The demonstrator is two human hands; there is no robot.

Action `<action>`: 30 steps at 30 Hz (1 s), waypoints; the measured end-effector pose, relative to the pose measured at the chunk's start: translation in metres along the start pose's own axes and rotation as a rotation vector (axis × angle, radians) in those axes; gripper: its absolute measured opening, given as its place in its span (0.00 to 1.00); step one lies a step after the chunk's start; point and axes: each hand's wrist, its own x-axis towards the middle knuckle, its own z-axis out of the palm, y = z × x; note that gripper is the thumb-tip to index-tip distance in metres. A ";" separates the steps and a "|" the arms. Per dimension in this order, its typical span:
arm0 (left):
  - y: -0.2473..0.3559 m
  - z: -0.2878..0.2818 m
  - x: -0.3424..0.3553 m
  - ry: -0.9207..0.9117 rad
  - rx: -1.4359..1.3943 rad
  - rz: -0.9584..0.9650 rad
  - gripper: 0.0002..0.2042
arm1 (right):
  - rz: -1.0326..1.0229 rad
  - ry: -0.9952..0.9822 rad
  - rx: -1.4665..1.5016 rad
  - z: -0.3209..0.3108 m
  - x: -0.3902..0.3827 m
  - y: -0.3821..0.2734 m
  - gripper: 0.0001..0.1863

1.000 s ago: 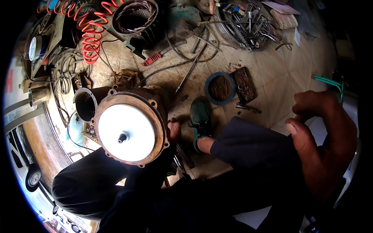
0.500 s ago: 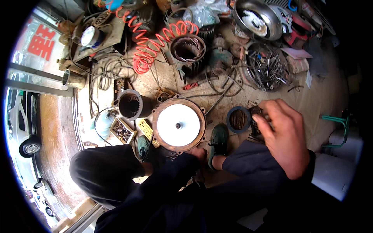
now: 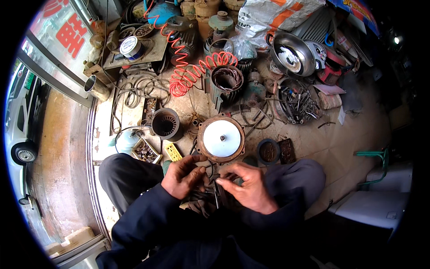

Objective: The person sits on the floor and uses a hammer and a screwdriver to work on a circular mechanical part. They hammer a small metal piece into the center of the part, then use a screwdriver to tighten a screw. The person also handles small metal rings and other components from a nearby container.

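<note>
Curling near a white disc [image 3: 215,144], the left hand [image 3: 182,177] and the right hand [image 3: 247,184] face each other

The left thumb and fingers bend inward until their tips nearly meet; whether something small sits between them, I cannot tell. The right thumb and forefinger are drawn in the same way, and again the pictures do not show whether they pinch anything. Only a narrow gap parts the two hands. Both reach in from dark sleeves [image 3: 154,208], between the bent knees [image 3: 120,179], above clutter too shadowed to make out.

Just beyond the fingertips lies the disc, set face up within a rusty round flange [image 3: 224,158] with lugs around its edge; a small dark stub [image 3: 222,138] stands at its centre. To its left are a grey cylinder [image 3: 174,135], open at the top, a yellow block [image 3: 173,152], and a box [image 3: 156,159] of small metal parts. To its right, a dark ring [image 3: 277,155] lies beside a rusty tray [image 3: 287,151].

Farther out come a finned casing [image 3: 224,95], a red coiled hose [image 3: 180,88], a heap of metal tools [image 3: 297,102] and a steel pan [image 3: 307,63]. At the far left, a white car [image 3: 18,119] stands beyond the door frame.
</note>
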 end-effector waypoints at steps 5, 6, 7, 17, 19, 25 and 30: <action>-0.054 0.025 0.004 0.141 0.492 0.322 0.23 | 0.223 0.082 0.084 0.032 -0.025 0.022 0.12; -0.058 0.010 0.009 0.145 0.537 0.429 0.22 | 0.207 0.127 0.173 0.045 -0.015 0.025 0.11; -0.067 0.009 0.019 0.155 0.514 0.504 0.21 | 0.208 0.130 0.208 0.046 -0.011 0.025 0.08; -0.059 -0.001 0.027 0.218 0.259 0.500 0.15 | -0.091 0.164 -0.013 0.059 0.021 0.049 0.08; -0.054 -0.001 0.027 0.088 0.033 0.382 0.15 | -0.123 0.207 -0.045 0.056 0.022 0.046 0.07; -0.041 -0.002 0.032 -0.121 -0.245 0.160 0.13 | -0.243 0.352 -0.066 0.053 0.024 0.033 0.06; -0.045 -0.015 0.016 -0.043 -0.305 0.179 0.12 | -0.008 0.190 -0.017 0.055 0.031 0.008 0.05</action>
